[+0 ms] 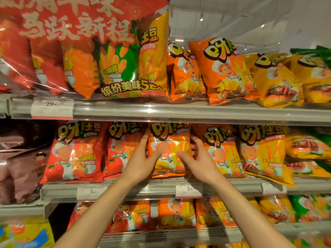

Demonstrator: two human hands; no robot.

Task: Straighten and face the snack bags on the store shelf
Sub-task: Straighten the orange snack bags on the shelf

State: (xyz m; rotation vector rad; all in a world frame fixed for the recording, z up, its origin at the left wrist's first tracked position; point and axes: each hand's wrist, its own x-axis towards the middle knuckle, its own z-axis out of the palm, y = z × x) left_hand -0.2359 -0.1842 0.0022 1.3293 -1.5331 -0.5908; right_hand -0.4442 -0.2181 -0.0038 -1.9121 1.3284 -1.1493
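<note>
An orange snack bag [169,138] stands upright in the middle of the middle shelf [143,189]. My left hand [143,159] grips its left edge, fingers behind and thumb across the front. My right hand [198,159] grips its right edge the same way, thumb on the front. Red tomato bags [77,153] stand to the left. To the right, a darker orange bag [218,140] leans and a yellow bag [263,151] tilts with its bottom over the shelf lip.
The top shelf [179,111] carries a large red multipack [71,51] and leaning orange bags [223,72] and yellow bags [279,81]. Brown bags [21,158] stand at far left. More bags [175,213] fill the lower shelf. Price tags [188,189] hang on the rail.
</note>
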